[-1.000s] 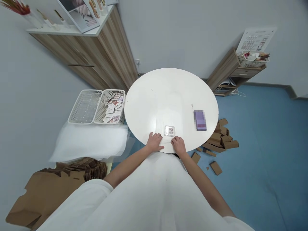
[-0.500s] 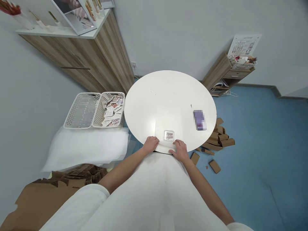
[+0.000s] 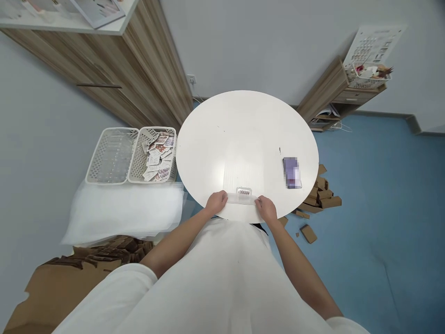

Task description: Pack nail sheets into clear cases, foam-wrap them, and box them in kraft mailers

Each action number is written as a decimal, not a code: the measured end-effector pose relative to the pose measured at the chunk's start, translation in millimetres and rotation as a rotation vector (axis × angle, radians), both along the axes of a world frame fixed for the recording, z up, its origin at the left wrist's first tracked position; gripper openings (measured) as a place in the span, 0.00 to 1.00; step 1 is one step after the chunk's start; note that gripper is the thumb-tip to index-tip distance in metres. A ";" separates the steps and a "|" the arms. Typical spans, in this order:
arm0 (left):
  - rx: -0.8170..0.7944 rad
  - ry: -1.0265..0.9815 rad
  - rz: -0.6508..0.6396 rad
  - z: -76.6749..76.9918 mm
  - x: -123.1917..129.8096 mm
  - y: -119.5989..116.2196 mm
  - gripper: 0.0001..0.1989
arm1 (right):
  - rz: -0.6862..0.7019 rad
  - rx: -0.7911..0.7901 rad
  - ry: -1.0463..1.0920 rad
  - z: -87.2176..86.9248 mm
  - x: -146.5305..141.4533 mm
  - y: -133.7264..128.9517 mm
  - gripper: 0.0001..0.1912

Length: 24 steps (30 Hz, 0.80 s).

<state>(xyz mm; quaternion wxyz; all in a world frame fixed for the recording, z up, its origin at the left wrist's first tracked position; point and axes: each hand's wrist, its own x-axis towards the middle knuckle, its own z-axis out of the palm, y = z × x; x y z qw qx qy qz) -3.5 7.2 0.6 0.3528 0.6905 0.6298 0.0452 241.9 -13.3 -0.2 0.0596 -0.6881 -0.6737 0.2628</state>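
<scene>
A thin translucent white packing sheet (image 3: 241, 199) lies on the white oval table (image 3: 201, 153). Its near edge is folded up and partly covers a small clear box (image 3: 244, 190) with rows of reddish press-on nails inside. At the left end of the fold, my left hand (image 3: 216, 202) is closed on the sheet between thumb and fingers. My right hand (image 3: 267, 209) pinches the fold's right end. The far part of the sheet spreads flat beyond the box, hard to tell from the table top.
A blurred purple item (image 3: 291, 172) lies on the table's right. To the left stand a basket of cards (image 3: 153, 155) and a basket of clear boxes (image 3: 113, 157), above stacked white sheets (image 3: 127, 208) and flat cardboard (image 3: 69, 287). Small brown boxes (image 3: 321, 195) litter the floor at right.
Both hands have lifted the sheet's near edge away from the table rim and over the near part of the clear box. The view has shifted slightly.
</scene>
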 end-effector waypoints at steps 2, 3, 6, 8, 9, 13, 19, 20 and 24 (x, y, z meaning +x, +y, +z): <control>0.000 0.055 0.042 -1.6 3.0 2.4 0.10 | 0.003 0.002 -0.042 -2.8 -2.4 5.0 0.10; 0.001 0.080 0.048 -2.3 4.3 3.4 0.10 | 0.002 0.000 -0.060 -4.5 -3.5 6.2 0.09; 0.045 0.131 0.041 -2.8 6.0 5.3 0.12 | -0.007 0.011 -0.096 -9.3 -6.5 5.9 0.07; 0.123 0.141 0.043 -2.2 5.4 5.3 0.17 | -0.019 0.077 -0.117 -11.2 -8.9 4.1 0.08; 0.167 0.136 0.036 -1.8 4.9 5.1 0.19 | -0.022 0.129 -0.126 -11.6 -10.4 3.2 0.09; 0.259 0.065 -0.103 0.2 3.9 4.9 0.19 | 0.035 0.264 -0.142 -11.1 -16.9 1.0 0.16; 0.194 -0.063 -0.389 6.8 10.9 12.2 0.21 | 0.241 0.194 -0.103 -11.9 -20.4 -0.9 0.21; 0.184 -0.076 -0.419 8.0 12.0 13.6 0.21 | 0.264 0.189 -0.098 -12.4 -20.4 -1.4 0.20; 0.192 -0.110 -0.495 11.2 12.9 16.0 0.20 | 0.323 0.201 -0.107 -10.2 -19.3 -4.5 0.20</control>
